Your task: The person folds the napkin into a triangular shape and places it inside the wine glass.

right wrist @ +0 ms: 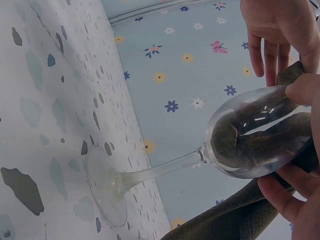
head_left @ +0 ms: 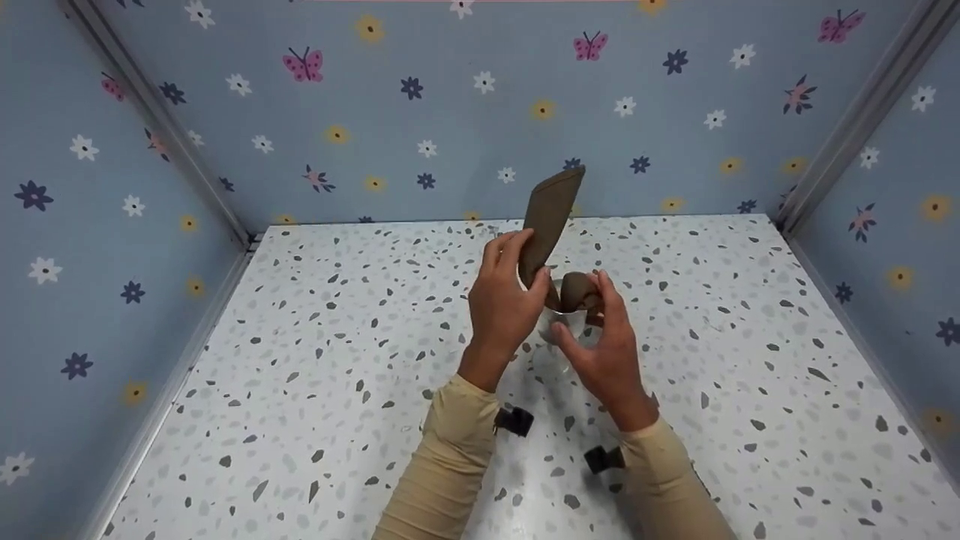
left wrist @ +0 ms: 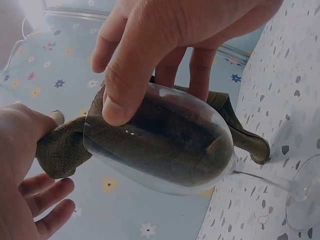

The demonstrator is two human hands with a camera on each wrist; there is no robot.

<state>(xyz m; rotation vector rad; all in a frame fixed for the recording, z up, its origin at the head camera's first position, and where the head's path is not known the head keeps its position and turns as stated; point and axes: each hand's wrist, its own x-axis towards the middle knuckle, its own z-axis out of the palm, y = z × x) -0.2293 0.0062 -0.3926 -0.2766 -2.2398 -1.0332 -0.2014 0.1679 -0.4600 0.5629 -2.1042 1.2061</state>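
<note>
A clear wine glass (right wrist: 170, 167) stands upright on its foot on the speckled table, with part of a brown cloth (left wrist: 175, 140) stuffed inside its bowl. My right hand (head_left: 611, 360) grips the bowl near the rim, its thumb on the near side and its fingers round the far side. At the rim's left, my left hand (head_left: 502, 300) pinches the cloth between thumb and fingers. A long folded flap of that cloth (head_left: 553, 214) rises above the left hand. Another fold bulges over the rim by the right fingers.
The white speckled tabletop (head_left: 337, 375) spreads around the glass. Blue panels (head_left: 450, 142) with flowers and butterflies enclose the back and both sides. Small black devices (head_left: 516, 421) sit at both wrists.
</note>
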